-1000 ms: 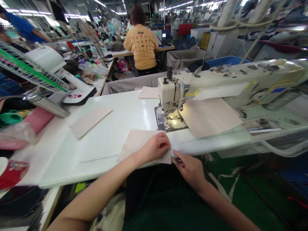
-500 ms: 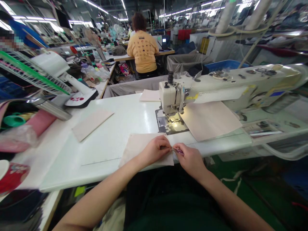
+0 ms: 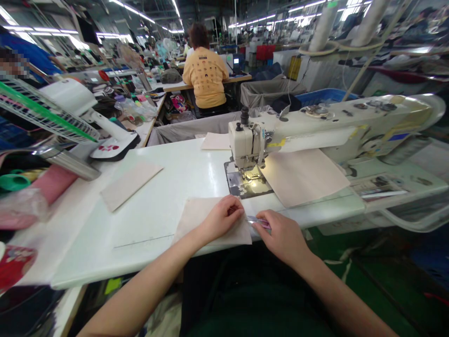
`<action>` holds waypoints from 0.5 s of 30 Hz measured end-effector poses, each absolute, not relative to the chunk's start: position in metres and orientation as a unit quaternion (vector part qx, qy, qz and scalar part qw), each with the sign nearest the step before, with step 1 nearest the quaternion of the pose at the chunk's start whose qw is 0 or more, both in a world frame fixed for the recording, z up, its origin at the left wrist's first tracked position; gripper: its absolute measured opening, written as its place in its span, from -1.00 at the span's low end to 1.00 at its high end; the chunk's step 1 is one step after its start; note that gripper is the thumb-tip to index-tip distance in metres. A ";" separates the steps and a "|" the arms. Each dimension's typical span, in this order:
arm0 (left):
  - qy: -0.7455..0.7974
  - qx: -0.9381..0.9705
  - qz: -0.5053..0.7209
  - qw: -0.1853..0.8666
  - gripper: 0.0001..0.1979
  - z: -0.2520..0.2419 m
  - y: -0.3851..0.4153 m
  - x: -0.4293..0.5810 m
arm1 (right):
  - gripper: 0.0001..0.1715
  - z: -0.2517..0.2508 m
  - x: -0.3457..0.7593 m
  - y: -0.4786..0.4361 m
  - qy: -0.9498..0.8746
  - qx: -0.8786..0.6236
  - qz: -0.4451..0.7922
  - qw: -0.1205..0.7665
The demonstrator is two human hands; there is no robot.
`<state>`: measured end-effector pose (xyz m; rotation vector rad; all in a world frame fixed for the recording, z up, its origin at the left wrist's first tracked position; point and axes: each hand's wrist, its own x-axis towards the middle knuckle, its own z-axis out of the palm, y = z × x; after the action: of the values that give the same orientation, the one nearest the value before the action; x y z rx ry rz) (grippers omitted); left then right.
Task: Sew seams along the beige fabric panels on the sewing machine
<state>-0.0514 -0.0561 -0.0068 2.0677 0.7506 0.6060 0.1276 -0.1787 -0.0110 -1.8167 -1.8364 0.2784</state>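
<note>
My left hand (image 3: 222,219) rests on a beige fabric piece (image 3: 206,222) and holds its right edge with curled fingers. The piece lies at the front edge of the white sewing table (image 3: 150,224). My right hand (image 3: 282,238) grips small thread snips (image 3: 258,223) with a pink or purple handle, their tips close to the fabric's right corner. Its fingers hide most of the snips. Behind the hands stands a cream industrial sewing machine (image 3: 245,145), its needle area lit.
Beige fabric sheets lie beside the machine (image 3: 301,177), behind it (image 3: 215,141) and on the table's left (image 3: 129,185). A white fan (image 3: 70,107) and cluttered supplies stand at left. A co-worker in a yellow shirt (image 3: 206,77) sits beyond, near grey (image 3: 270,89) and blue (image 3: 326,96) bins.
Over the last second my right hand has risen from below the fabric corner to beside it, bringing the snips up. Half a second ago the hands nearly met; now they are slightly apart.
</note>
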 end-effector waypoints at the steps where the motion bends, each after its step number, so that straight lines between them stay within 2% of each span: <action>1: 0.297 0.824 0.242 0.417 -0.89 -0.006 -0.056 -0.051 | -0.80 -0.013 0.125 -0.177 -0.688 -0.668 0.100 0.266; 6: 0.292 0.831 0.232 0.413 -0.88 -0.004 -0.057 -0.052 | -0.75 -0.019 0.120 -0.169 -0.702 -0.650 0.084 0.277; 12: 0.319 0.783 0.233 0.481 -0.88 0.002 -0.053 -0.053 | -0.68 -0.017 0.141 -0.176 -0.618 -0.699 0.039 0.359; 15: 0.319 0.781 0.261 0.469 -0.90 0.024 -0.047 -0.047 | -0.61 -0.014 0.161 -0.188 -0.561 -0.729 0.015 0.393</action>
<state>-0.0465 -0.0469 0.0237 1.9158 0.7815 0.6412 0.1606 -0.1880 -0.0135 -1.8487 -1.4226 0.0372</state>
